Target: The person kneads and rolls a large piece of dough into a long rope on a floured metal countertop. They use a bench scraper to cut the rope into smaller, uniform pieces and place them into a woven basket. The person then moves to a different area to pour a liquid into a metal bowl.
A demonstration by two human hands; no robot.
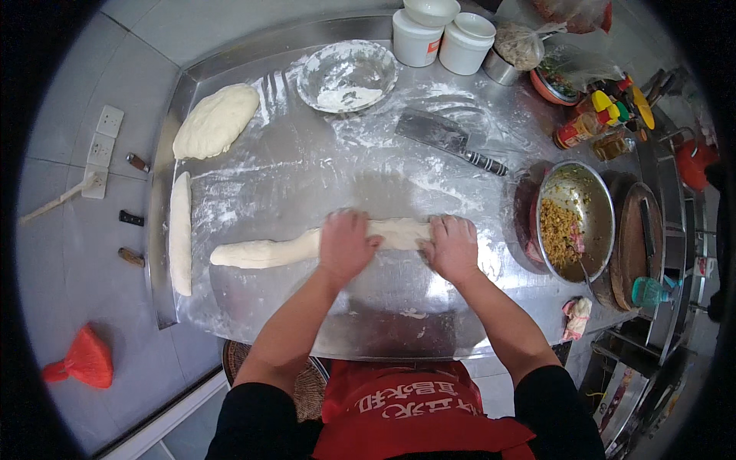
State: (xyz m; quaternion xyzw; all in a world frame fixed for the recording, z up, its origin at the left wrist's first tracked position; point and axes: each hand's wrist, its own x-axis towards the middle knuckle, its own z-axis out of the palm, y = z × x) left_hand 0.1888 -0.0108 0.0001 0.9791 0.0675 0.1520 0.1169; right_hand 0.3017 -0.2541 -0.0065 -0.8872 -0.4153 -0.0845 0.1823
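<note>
A long rope of pale dough [270, 253] lies crosswise on the floured stainless steel worktop [259, 313] in front of me. My left hand [347, 244] grips it near its middle, fingers curled over the far side. Around its right end is my right hand [452, 246], slightly blurred, hiding that tip. Between both hands a flatter stretch of the dough shows. At the worktop's left edge rests a second, straight dough strip [181, 236]. Behind that strip sits a large rounded slab of dough [215, 122].
A flour-dusted bowl [347, 77] stands at the back, near a cleaver [434, 131] lying flat. To the right are a steel bowl of crumbly filling [560, 230], a round wooden board [635, 241] with a knife, sauce bottles [581, 129] and a crumpled cloth [576, 317]. White tubs [417, 43] line the back.
</note>
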